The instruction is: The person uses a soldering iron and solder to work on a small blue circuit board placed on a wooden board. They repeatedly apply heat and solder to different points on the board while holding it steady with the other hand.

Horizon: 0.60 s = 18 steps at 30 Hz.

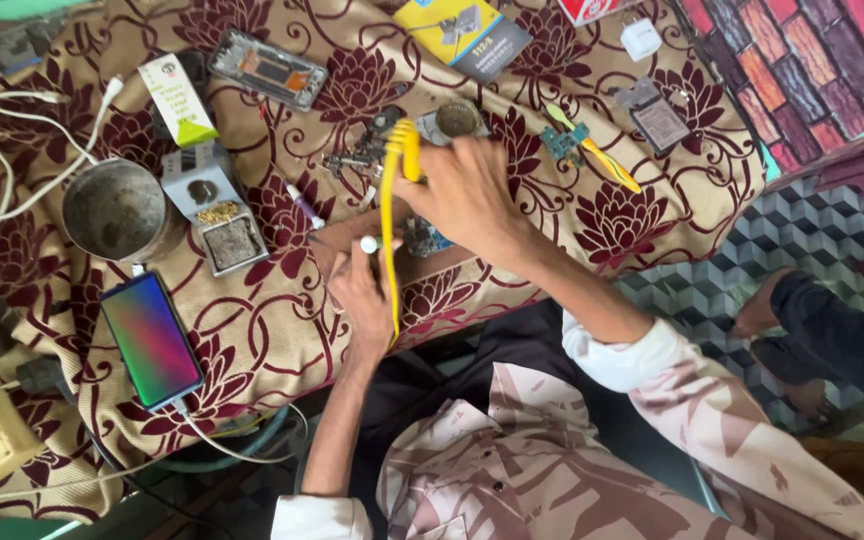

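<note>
A lit smartphone (151, 340) lies near the bench's (252, 340) front left corner, its white cable trailing off the front edge. Behind it stands a round metal tin (115, 210), and just right of that a small grey tray (215, 218) of brass wool. At the front edge, the left hand (364, 300) pinches a small white-capped piece (369, 244) between thumb and fingers. The right hand (464, 195) is closed around a yellow-handled soldering iron (392, 215), tilted over a small circuit board (422, 238). Yellow tweezers (602, 160) lie toward the right edge.
</note>
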Available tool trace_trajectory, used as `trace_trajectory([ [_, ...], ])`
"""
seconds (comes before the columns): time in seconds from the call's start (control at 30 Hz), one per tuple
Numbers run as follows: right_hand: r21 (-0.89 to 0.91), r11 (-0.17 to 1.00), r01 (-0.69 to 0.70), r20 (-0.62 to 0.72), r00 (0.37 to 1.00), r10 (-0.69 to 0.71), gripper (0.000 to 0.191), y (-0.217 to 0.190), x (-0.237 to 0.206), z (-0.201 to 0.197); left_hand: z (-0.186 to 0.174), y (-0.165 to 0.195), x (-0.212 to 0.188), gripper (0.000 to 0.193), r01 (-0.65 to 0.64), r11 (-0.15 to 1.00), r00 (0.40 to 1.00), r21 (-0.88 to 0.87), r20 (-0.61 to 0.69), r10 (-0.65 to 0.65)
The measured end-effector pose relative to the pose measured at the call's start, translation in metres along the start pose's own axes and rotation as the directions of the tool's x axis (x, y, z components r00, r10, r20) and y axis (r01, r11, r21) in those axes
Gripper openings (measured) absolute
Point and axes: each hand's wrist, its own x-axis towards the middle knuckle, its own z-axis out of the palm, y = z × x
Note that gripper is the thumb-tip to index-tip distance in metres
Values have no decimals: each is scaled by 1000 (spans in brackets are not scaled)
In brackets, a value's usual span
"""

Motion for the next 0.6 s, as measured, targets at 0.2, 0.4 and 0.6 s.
trace_trajectory([
  [0.2, 249, 952, 176, -459, 887, -44, 31, 27, -37, 7, 1, -1, 5, 5, 31, 999, 999, -26, 14, -31],
  [0.4, 962, 264, -67, -126, 751, 648, 33, 98, -74, 39, -8, 9, 6, 2, -66, 989, 998, -134, -23, 64],
  [0.6, 967, -192, 166, 11, 729, 685, 40, 162, -79, 59, -9, 8, 7, 7, -23, 987, 1000, -160, -11, 22],
])
